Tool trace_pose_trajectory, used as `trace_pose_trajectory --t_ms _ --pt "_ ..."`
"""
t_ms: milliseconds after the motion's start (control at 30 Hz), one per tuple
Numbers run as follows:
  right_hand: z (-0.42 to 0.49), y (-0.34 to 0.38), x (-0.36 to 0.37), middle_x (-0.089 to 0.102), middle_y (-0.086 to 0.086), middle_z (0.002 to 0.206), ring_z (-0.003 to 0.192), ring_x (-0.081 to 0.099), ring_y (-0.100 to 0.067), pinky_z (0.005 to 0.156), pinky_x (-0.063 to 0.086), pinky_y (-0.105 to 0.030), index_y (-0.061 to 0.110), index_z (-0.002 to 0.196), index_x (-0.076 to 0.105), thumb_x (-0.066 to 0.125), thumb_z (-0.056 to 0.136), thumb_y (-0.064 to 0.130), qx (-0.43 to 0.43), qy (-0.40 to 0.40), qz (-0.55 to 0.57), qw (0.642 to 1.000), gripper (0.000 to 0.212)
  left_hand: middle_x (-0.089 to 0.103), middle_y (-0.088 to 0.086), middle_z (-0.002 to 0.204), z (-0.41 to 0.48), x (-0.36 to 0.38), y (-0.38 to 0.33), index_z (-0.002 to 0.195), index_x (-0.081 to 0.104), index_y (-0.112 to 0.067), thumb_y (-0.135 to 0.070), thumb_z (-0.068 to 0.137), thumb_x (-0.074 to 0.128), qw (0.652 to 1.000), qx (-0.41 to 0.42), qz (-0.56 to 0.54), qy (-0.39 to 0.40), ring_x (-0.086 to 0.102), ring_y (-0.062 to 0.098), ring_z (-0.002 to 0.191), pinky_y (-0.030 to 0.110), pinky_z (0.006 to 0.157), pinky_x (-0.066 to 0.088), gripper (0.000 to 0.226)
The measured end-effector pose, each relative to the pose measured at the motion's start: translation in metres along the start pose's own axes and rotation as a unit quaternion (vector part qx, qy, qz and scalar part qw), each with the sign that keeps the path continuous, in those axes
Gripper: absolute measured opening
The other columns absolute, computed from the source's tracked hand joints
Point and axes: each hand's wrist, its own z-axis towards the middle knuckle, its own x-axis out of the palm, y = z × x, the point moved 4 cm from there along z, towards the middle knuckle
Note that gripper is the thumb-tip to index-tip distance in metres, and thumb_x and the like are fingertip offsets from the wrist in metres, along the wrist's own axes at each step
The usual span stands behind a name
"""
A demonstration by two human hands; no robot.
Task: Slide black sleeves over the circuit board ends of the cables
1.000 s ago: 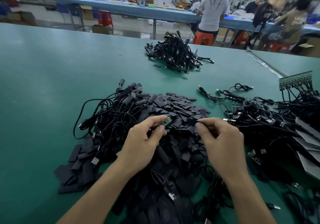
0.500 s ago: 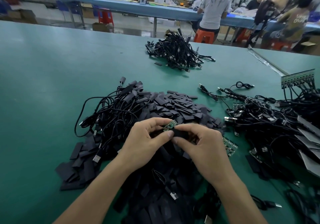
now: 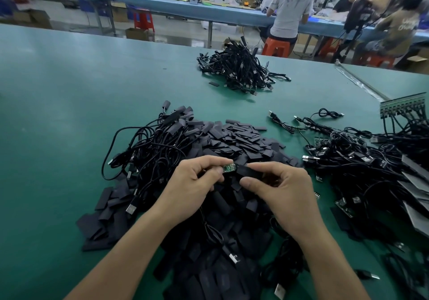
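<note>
Matt black sleeves (image 3: 234,142), smooth green table mat (image 3: 69,114), shiny metal plugs (image 3: 311,158), green circuit board (image 3: 229,168)

- A single view, from a camera worn on the person's head.
- It faces forward and down over the green desk (image 3: 69,118), looking from the near edge toward the far edge.
- It sits close to the work. Both forearms come in from the bottom of the frame, and the left hand (image 3: 190,183) and right hand (image 3: 285,193) meet just below centre. The circuit board (image 3: 228,168) and black sleeve (image 3: 247,171) in the fingers show clearly.
- The wide lens also takes in a blue desk (image 3: 174,6) well beyond the far edge, where people sit on stools with their backs to the camera.
</note>
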Motion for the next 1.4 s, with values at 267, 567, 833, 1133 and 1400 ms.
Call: trace_pose_trajectory --t_ms 267,567,833,1133,1400 --pt "-0.005 0.008 0.012 0.068 0.018 0.086 0.084 0.065 -0.001 0.072 0.047 -0.012 0.036 0.095 0.077 0.087 0.072 0.026 -0.056 0.054 -0.060 0.995 0.027 0.071 -0.008 0.077 -0.002 0.005 -0.003 0.106 0.074 -0.033 -0.018 0.091 0.072 1.000 0.004 -0.024 0.008 0.064 0.006 0.063 0.015 0.051 0.046 0.021" --pt "-0.005 0.009 0.015 0.065 0.019 0.090 0.088 0.063 0.000 0.074 0.044 -0.009 0.033 0.099 0.077 0.086 0.074 0.026 -0.078 0.040 -0.081 0.993 0.027 0.071 -0.004 0.076 0.000 0.006 0.000 0.097 0.073 -0.038 -0.014 0.092 0.070 1.000 -0.021 -0.011 0.005 0.066 0.009 0.065 0.020 0.051 0.048 0.025" --pt "-0.005 0.008 0.018 0.065 0.018 0.088 0.085 0.063 -0.004 0.071 0.049 -0.021 0.033 0.101 0.078 0.085 0.074 0.030 -0.083 0.034 -0.111 0.990 0.027 0.074 -0.003 0.074 -0.001 0.008 -0.002 0.102 0.070 -0.030 -0.009 0.094 0.066 0.998 -0.040 -0.042 0.030 0.065 0.010 0.062 0.019 0.051 0.048 0.023" --pt "-0.006 0.006 0.020 0.065 0.017 0.083 0.081 0.060 -0.004 0.073 0.050 -0.030 0.034 0.099 0.079 0.085 0.074 0.029 -0.077 0.047 -0.117 0.989 0.026 0.074 -0.001 0.073 -0.001 0.008 0.000 0.101 0.072 -0.027 -0.008 0.092 0.069 0.997 -0.040 -0.059 0.029 0.065 0.007 0.058 0.014 0.051 0.047 0.022" --pt "-0.005 0.007 0.021 0.065 0.019 0.081 0.081 0.059 -0.003 0.073 0.048 -0.025 0.034 0.097 0.079 0.085 0.072 0.033 -0.073 0.041 -0.132 0.988 0.026 0.073 -0.001 0.072 -0.001 0.007 0.001 0.100 0.073 -0.026 -0.008 0.092 0.070 0.998 -0.039 -0.053 0.024 0.062 0.007 0.058 0.013 0.051 0.045 0.020"
